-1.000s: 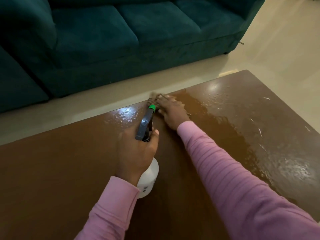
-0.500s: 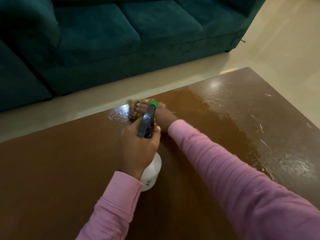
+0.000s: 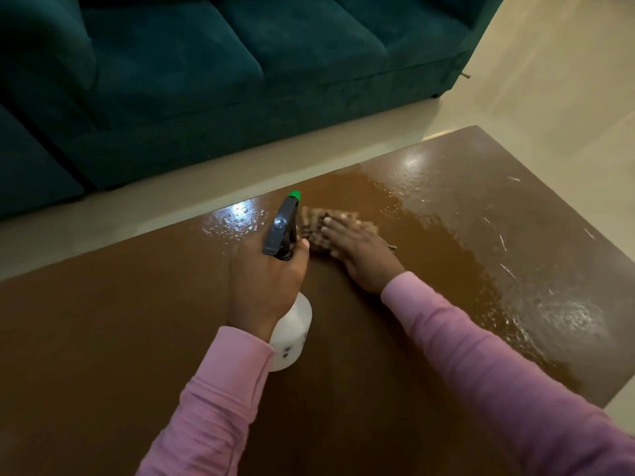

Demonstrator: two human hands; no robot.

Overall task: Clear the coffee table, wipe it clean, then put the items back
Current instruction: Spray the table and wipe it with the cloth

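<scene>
The brown coffee table [image 3: 103,338] fills the lower part of the view, its far and right areas wet and shiny. My left hand [image 3: 264,280] grips the neck of a white spray bottle [image 3: 292,331] with a dark trigger head and green nozzle, held just above the tabletop. My right hand [image 3: 360,255] lies flat with fingers spread, pressing a brownish cloth [image 3: 316,228] onto the table near its far edge, right beside the nozzle. Most of the cloth is hidden under the hand.
A dark teal sofa [image 3: 223,63] stands beyond the table, with a strip of pale floor [image 3: 171,201] between them. More pale floor [image 3: 567,80] lies to the right. Small white scratches or specks [image 3: 505,242] mark the table's right side.
My right hand slid the cloth left behind the bottle, then back right along the far edge. My left hand and the bottle stayed nearly still.
</scene>
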